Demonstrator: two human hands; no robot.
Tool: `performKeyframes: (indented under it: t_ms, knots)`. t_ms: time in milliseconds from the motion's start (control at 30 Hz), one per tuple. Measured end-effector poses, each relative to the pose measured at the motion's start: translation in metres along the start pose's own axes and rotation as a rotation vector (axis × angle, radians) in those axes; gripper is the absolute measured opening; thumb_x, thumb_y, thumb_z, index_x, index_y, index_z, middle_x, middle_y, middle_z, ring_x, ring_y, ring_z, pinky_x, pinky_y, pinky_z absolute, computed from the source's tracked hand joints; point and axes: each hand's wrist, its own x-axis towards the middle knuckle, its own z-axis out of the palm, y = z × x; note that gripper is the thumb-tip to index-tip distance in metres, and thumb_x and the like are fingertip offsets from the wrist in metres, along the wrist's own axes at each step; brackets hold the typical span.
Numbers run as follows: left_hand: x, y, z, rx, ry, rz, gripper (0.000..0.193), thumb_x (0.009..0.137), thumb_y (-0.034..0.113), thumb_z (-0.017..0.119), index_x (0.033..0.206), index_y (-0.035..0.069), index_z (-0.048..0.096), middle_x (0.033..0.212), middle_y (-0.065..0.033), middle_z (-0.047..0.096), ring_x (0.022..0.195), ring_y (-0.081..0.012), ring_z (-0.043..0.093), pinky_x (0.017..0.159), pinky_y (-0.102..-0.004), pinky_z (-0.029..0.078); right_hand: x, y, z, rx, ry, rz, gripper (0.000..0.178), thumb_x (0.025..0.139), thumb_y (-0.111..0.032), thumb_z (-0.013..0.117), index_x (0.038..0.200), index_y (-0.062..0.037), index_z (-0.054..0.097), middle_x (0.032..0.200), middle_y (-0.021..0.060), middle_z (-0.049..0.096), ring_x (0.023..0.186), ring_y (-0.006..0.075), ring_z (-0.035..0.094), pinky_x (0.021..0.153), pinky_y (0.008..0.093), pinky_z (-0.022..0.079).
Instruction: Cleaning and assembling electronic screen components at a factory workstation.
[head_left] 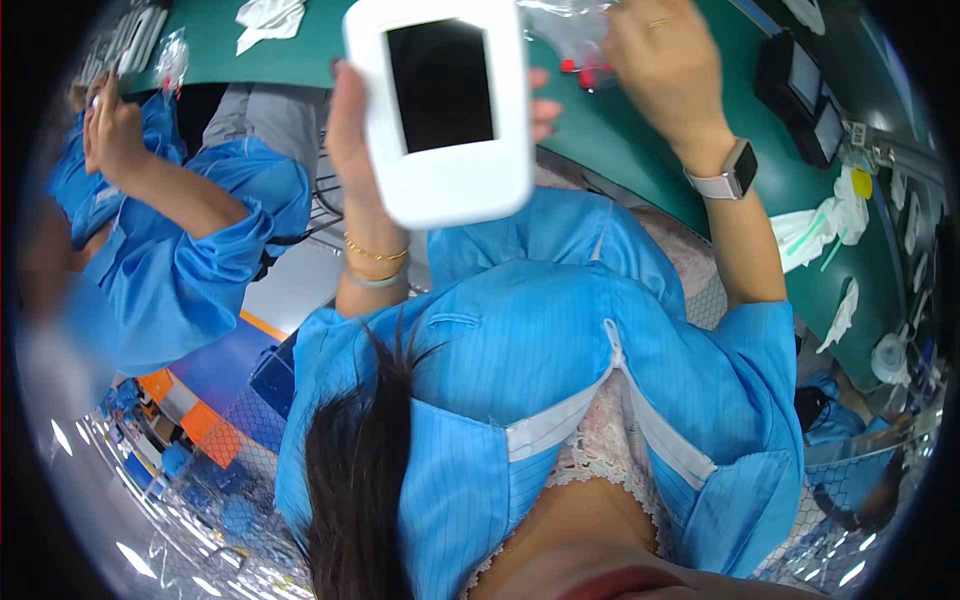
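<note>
A white handheld device (458, 180) with rounded corners and a dark screen is gripped in my left hand (350, 130). My thumb lies along its left side, and fingertips show past its right edge; the rest of the fingers are hidden behind it. To the right, my right hand (668, 60), with a watch on the wrist, is curled closed over the green table (640, 140). Its fingertips are turned away, so what they hold, if anything, is hidden. Right beside those fingers lies a clear plastic bag (570, 28) with small red pieces (588, 74).
At left a co-worker in a blue smock (190, 270) sits with raised hands (118, 140). White cloth or tissue (270, 20) lies at the table's far left. Black boxes with pale panels (800, 95) and a white glove-like item (825, 228) are at right.
</note>
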Motion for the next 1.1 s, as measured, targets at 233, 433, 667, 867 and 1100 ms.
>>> performKeyframes:
  t_ms: [233,433,667,867,1100]
  knots:
    - [0.024,-0.015,0.033,-0.034,-0.054,-0.035,0.108,0.079,0.078,0.033,0.140,-0.010,0.019,0.134,-0.0399,0.031,0.117,-0.0533,0.045,0.098,-0.0543,0.042,-0.015,-0.003,-0.022,0.477,-0.055,-0.039,0.023,0.070,-0.003,0.064,0.093,-0.0015,0.061,0.081,0.0102,0.065,0.079,0.0265,0.064,0.094,0.0416,0.045]
    - [0.036,-0.027,0.054,-0.025,-0.059,-0.036,0.087,0.090,0.063,0.033,0.140,-0.007,0.021,0.129,-0.0415,0.036,0.113,-0.0588,0.043,0.098,-0.0620,0.038,-0.050,0.000,-0.061,0.474,0.125,0.101,0.020,0.074,0.006,0.061,0.093,-0.0006,0.064,0.074,0.0075,0.064,0.073,0.0211,0.064,0.088,0.0424,0.048]
    - [0.054,-0.048,0.054,0.038,0.048,-0.130,0.089,0.089,0.066,0.028,0.139,-0.007,0.025,0.126,-0.0392,0.042,0.107,-0.0513,0.053,0.091,-0.0521,0.049,-0.101,0.002,-0.082,0.439,0.119,0.329,0.018,0.074,0.003,0.064,0.092,-0.0015,0.065,0.078,0.0068,0.064,0.076,0.0225,0.063,0.084,0.0401,0.049]
    - [0.073,-0.067,0.044,-0.086,-0.107,-0.230,0.094,0.086,0.064,0.045,0.145,-0.002,0.011,0.138,-0.0380,0.026,0.121,-0.0514,0.041,0.102,-0.0554,0.039,-0.182,0.027,-0.106,0.030,0.250,0.896,0.006,0.078,-0.005,0.065,0.084,-0.0028,0.066,0.081,0.0099,0.065,0.078,0.0259,0.060,0.074,0.0357,0.047]
    - [0.096,-0.099,0.061,-0.057,-0.185,-0.382,0.093,0.085,0.064,0.043,0.145,0.001,0.013,0.138,-0.0375,0.025,0.121,-0.0503,0.041,0.100,-0.0543,0.041,-0.236,0.063,-0.124,-0.079,0.273,1.436,0.019,0.079,-0.019,0.067,0.077,-0.0002,0.064,0.070,0.0131,0.064,0.067,0.0320,0.061,0.064,0.0394,0.048]
